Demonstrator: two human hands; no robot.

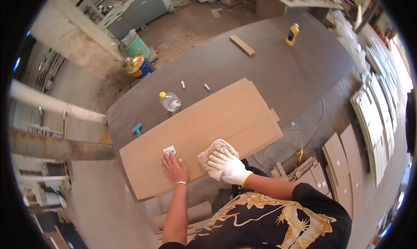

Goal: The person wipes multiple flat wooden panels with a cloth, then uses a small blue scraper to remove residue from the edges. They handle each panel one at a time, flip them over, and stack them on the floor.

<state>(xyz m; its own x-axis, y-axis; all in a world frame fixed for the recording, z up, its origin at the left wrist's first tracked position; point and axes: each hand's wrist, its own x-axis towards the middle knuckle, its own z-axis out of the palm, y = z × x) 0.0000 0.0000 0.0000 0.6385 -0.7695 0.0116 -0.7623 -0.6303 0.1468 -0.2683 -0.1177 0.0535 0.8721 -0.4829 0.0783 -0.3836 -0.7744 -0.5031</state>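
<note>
A brown board (204, 131) lies on a large dark table (286, 58). On its left part is a small white label (169, 150) with printing. My bare left hand (175, 168) rests flat on the board, fingers stretched out, their tips at the label's near edge. To the right, my right hand (230, 165) wears a white glove with a yellow cuff. It presses down on a bunched beige cloth (208, 159) at the board's near edge, fingers over the cloth. Part of the cloth is hidden under the glove.
Past the board stand a clear bottle with a yellow cap (170, 102) and a yellow bottle (292, 34). A teal-handled tool (137, 129), two small cylinders and a wood strip (242, 45) lie on the table. Stacked panels (343, 166) stand at right; a green bin (136, 46) stands beyond the table.
</note>
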